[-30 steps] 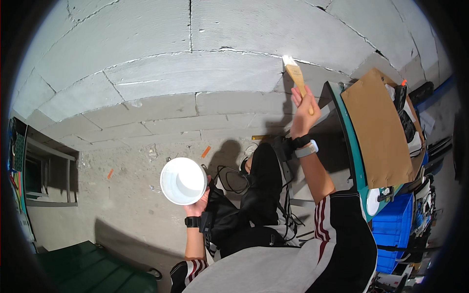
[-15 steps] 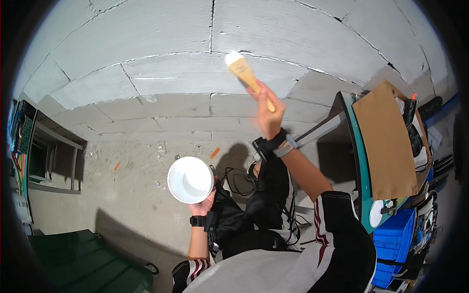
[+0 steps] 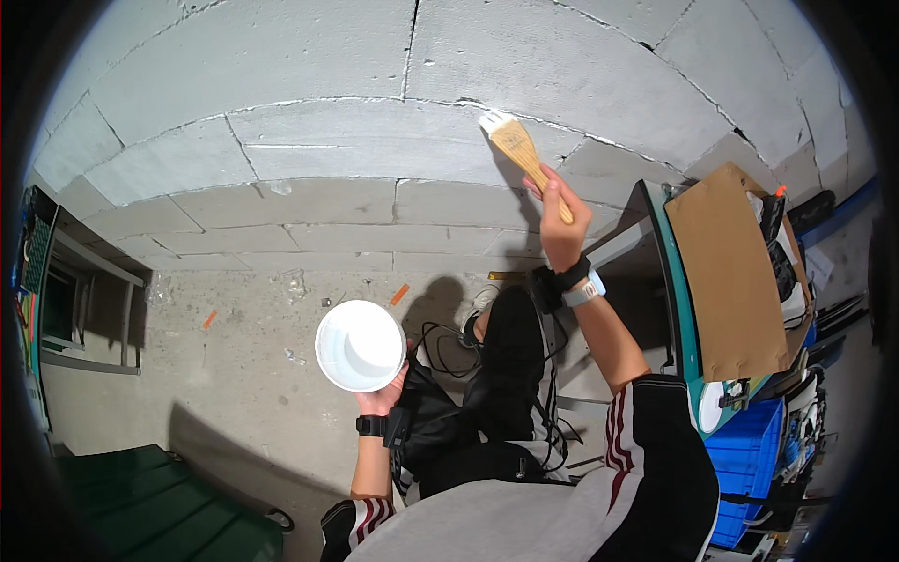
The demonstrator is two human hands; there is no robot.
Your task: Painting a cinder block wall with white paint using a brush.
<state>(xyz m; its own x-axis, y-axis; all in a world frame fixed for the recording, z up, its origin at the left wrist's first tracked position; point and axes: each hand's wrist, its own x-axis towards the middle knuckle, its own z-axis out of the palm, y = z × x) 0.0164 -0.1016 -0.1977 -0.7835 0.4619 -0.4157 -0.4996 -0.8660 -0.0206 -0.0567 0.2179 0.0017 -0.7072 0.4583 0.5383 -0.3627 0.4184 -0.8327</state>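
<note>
My right hand [image 3: 563, 217] is closed round the wooden handle of a flat paintbrush [image 3: 518, 150]. White paint coats the bristles, which meet the block wall [image 3: 318, 126] just under a horizontal joint. Upper blocks look whitened, while the lower courses are bare grey. Down by my left knee, my left hand [image 3: 382, 398] grips a white plastic bucket [image 3: 328, 348] from its right and near side; most of those fingers are hidden. The bucket's open mouth faces up, and its inside is white, so the paint level is hard to make out.
On the right stands a teal-edged table [image 3: 688, 309] with a cardboard sheet [image 3: 726, 272] and a blue crate [image 3: 746, 468] beside it. A dark green bin [image 3: 169, 506] is at lower left, a metal-framed shelf [image 3: 94, 361] at far left. Black cables [image 3: 440, 348] lie near my feet.
My right hand has moved the brush to the right and slightly down along the wall. The bucket stays in my left hand, nearly still. The whole view has shifted slightly.
</note>
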